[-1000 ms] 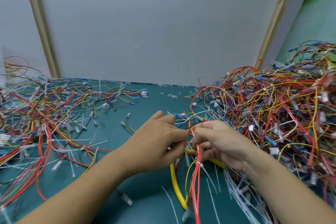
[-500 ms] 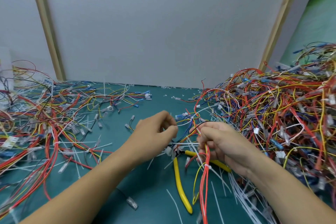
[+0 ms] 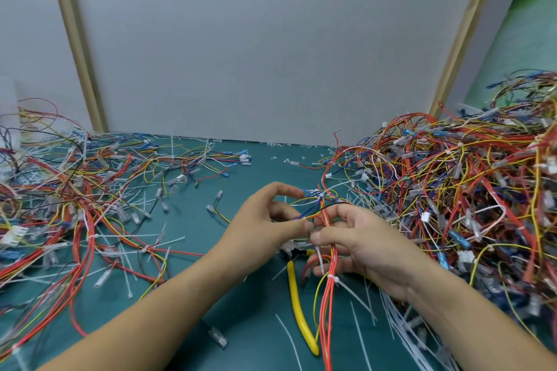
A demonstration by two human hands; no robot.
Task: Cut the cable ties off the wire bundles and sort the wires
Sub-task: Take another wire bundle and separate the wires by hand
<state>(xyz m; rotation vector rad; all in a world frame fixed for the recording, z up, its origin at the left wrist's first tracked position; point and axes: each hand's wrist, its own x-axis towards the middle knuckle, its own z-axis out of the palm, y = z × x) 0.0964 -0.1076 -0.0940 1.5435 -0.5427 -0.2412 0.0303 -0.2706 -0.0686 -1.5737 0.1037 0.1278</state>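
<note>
Hands first: your left hand (image 3: 268, 226), which had drawn clear of the bundle half a second ago, is back against it and now pinches a few thin strands (image 3: 312, 214), blue, yellow and black. Your right hand (image 3: 364, 247) grips the red wire bundle (image 3: 327, 319), thumb pressed on it, with the wires hanging toward 6 o'clock. A white cable tie (image 3: 331, 278) cinches the bundle just below your right fingers, so I judge you are teasing strands free with that tie yet to cut. The yellow-handled cutters (image 3: 297, 307) lie on the green mat (image 3: 265, 172) at 6 o'clock. Loose wires (image 3: 75, 205) spread at 9 o'clock, and the tangled heap (image 3: 467, 190) sits at 3 o'clock. No writing is legible anywhere.
</note>
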